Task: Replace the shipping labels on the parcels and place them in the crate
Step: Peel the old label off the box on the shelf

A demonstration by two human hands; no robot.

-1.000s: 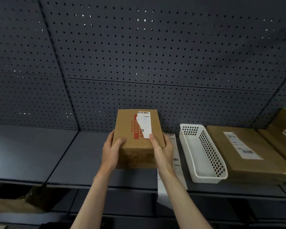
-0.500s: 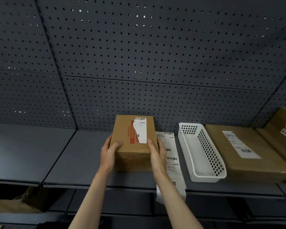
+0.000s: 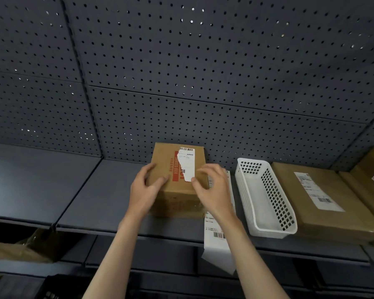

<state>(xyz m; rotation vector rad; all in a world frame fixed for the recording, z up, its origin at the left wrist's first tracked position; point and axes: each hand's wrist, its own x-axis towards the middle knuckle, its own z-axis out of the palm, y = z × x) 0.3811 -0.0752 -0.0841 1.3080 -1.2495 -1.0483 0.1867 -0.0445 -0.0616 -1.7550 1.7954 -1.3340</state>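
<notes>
Since half a second ago: both hands have let go of the small cardboard box, which now sits on the shelf by itself.
Right hand [image 3: 212,188]: fingers loosely curled, thumb and forefinger drawn toward each other just off the lower corner of the torn label; whether they touch the paper I cannot tell.
Left hand [image 3: 146,186]: relaxed and spread, fingertips resting against the box's 9 o'clock edge and top, no longer gripping.
Small cardboard box [image 3: 178,180]: flat on the grey shelf [image 3: 108,190], its far edge close to the pegboard wall [image 3: 203,72]; earlier it was held between both palms.
Torn label [image 3: 187,164]: white, ragged down its 9 o'clock side, still stuck over the red printed band on the box top.
New label strip [image 3: 217,229]: long white sheet with barcodes at 3 o'clock of the box, partly under the right wrist, its near end hanging over the shelf edge.
White plastic basket [image 3: 266,197]: further out at 3 o'clock, nothing visible inside.
Flat brown parcel [image 3: 324,201]: beyond the basket, carrying an intact label; another box lies at the frame's 3 o'clock edge.
Meaning for the task: setting the box down frees the fingers, so peeling off the remaining old label looks like the step in hand; no fresh label is on yet.
</notes>
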